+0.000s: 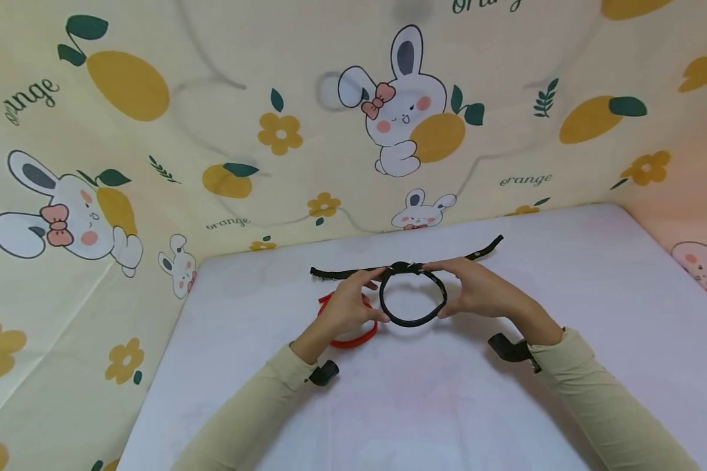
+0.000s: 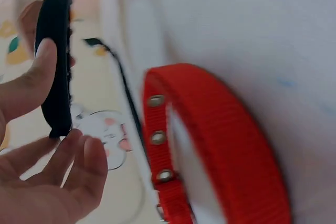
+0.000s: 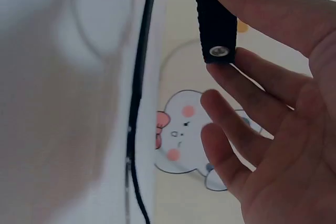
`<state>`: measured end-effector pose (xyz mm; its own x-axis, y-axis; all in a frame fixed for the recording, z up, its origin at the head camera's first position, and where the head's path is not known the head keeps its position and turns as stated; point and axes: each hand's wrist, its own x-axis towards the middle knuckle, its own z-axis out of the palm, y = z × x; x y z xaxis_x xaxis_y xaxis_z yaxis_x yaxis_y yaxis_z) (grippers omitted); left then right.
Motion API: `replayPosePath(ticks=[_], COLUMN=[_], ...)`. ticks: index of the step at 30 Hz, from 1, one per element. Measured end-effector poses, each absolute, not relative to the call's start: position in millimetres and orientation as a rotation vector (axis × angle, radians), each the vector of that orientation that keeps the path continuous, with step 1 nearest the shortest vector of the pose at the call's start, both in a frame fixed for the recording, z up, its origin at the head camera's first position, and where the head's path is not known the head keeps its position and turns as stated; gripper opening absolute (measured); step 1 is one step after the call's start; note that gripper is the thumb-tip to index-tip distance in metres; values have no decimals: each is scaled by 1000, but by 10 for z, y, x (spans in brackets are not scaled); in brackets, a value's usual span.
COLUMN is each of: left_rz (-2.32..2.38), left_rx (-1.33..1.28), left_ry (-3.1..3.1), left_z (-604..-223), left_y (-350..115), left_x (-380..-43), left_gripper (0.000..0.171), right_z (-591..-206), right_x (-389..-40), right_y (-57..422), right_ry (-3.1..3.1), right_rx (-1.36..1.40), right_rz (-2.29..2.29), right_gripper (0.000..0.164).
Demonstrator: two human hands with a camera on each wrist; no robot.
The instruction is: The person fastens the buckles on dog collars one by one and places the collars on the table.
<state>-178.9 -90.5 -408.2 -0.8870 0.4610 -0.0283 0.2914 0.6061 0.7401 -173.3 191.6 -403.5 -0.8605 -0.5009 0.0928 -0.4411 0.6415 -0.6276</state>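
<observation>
A black collar (image 1: 410, 323) fastened into a ring is held up between both hands. My left hand (image 1: 344, 309) pinches its left side; in the left wrist view the thumb presses the band (image 2: 55, 90) and the fingers meet its edge. My right hand (image 1: 484, 288) grips the other side, and a metal eyelet shows on the band (image 3: 218, 30) in the right wrist view. Beneath and beside the left hand a red collar (image 1: 354, 341), also looped, stands on the table; its webbing (image 2: 226, 119) and several metal eyelets are plain in the left wrist view.
Behind the ring a long black strap (image 1: 488, 250) lies across the white table (image 1: 400, 405), its middle hidden by the ring and hands. A patterned cloth wall (image 1: 306, 52) closes off the back and left side.
</observation>
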Motion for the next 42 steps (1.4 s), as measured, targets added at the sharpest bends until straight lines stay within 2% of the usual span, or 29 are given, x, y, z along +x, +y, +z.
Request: replayPosePath(ticks=[9,20,29,37,40,42], left_rz=[874,520,663,1113,1132,1103], left_rx=[521,654,626,395,238,166], left_ry=[2666,2746,2709,2894,2963,2991], left_z=[-4176,-4287,-4218,-4156,-4198,-4236], left_y=[-808,-714,-832,-1403,-1604,-1693], left_x=[-1795,-1836,-1779,-1992,-2088,-2137], left_gripper=[86,82,83,50,44,46], right_z=[-4206,-4389,-4346,-4145,-4142,-4174], right_x=[-1789,-1780,-1746,-1958,-2042,-2100], right_y=[1914,1863,1956,2424,2630,2764], right_ry=[2735,2713,2788,2848,2877,2882], right_rx=[-779,-762,-706,-278,-121,-54], right_rz=[-973,-862,-775,-1083,-1158,-1177], right_gripper=[82,80,91,64,63,69])
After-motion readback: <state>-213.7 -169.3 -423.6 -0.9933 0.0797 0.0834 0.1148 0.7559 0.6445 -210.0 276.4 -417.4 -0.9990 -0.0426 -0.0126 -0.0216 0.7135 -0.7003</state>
